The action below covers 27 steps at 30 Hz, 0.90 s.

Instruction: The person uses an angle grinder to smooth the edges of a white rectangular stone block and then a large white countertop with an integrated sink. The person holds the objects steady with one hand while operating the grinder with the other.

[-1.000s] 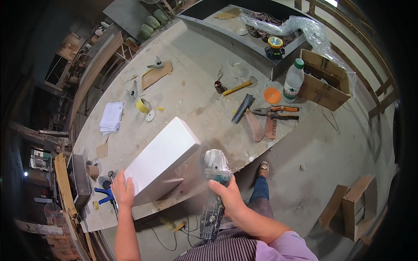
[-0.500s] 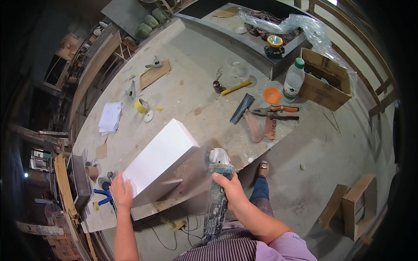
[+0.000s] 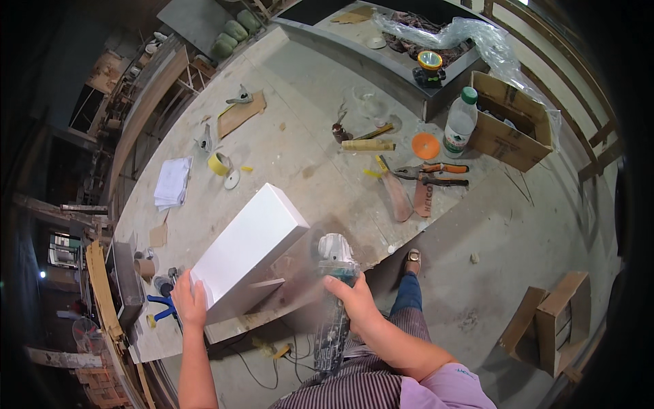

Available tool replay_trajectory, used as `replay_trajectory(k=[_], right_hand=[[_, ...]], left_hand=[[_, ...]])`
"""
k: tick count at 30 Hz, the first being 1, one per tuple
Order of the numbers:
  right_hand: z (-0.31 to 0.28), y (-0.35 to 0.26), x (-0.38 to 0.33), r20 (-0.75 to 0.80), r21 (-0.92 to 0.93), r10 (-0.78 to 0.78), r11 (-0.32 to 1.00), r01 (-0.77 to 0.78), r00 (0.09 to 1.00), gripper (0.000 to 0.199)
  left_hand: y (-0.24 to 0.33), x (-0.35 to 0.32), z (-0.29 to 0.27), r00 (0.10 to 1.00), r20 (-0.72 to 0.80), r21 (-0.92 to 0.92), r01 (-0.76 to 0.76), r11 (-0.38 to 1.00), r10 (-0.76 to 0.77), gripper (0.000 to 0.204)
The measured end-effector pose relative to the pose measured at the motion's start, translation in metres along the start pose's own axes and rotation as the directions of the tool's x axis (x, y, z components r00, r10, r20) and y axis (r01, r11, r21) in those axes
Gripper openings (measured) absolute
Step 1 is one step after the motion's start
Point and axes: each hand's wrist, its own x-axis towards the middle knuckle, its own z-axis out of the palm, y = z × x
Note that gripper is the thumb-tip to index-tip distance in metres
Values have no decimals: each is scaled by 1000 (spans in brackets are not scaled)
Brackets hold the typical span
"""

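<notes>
A long white rectangular box (image 3: 248,249) lies on the dusty workbench (image 3: 300,146), its near end at the bench's front edge. My left hand (image 3: 188,300) presses flat on the box's near left corner. My right hand (image 3: 354,303) grips the body of a dusty angle grinder (image 3: 334,290). The grinder's pale head sits right beside the box's right side, over the bench edge. A thin white strip (image 3: 266,282) sticks out from the box's near side.
On the bench lie pliers with orange handles (image 3: 436,174), a plastic bottle (image 3: 460,123), an orange lid (image 3: 425,145), a yellow tape roll (image 3: 218,163), a paper stack (image 3: 172,183) and a blue clamp (image 3: 163,307). A cardboard box (image 3: 507,123) stands at right; a wooden crate (image 3: 555,320) on the floor.
The grinder has swung so its head points further up along the box's right side, and my right hand moved slightly left. My left hand stays on the box corner.
</notes>
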Motion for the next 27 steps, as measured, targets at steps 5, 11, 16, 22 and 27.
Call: replay_trajectory(k=[5,11,16,22,27], right_hand=[[6,-4,-15,-16,4,-95,995,95,995,63],[15,-9,-16,86,-68,-172,982,178,981,61],[-22,-3,11,-26,-76,-26,997,24,999,45],[-27,-32,-34,-72,-102,-215,973,207,974,40],[2,-66,-54,69,-247,-456,853,459,887,45]], left_hand=[[-1,-1,1,1000,7,-4,22,1000,-22,42],[-2,0,2,1000,11,-22,4,1000,-3,43],[-3,-4,-4,992,85,-9,94,996,-93,58],[-2,-9,-41,958,274,9,-84,996,78,104],[22,-31,-41,971,169,82,159,984,-171,99]])
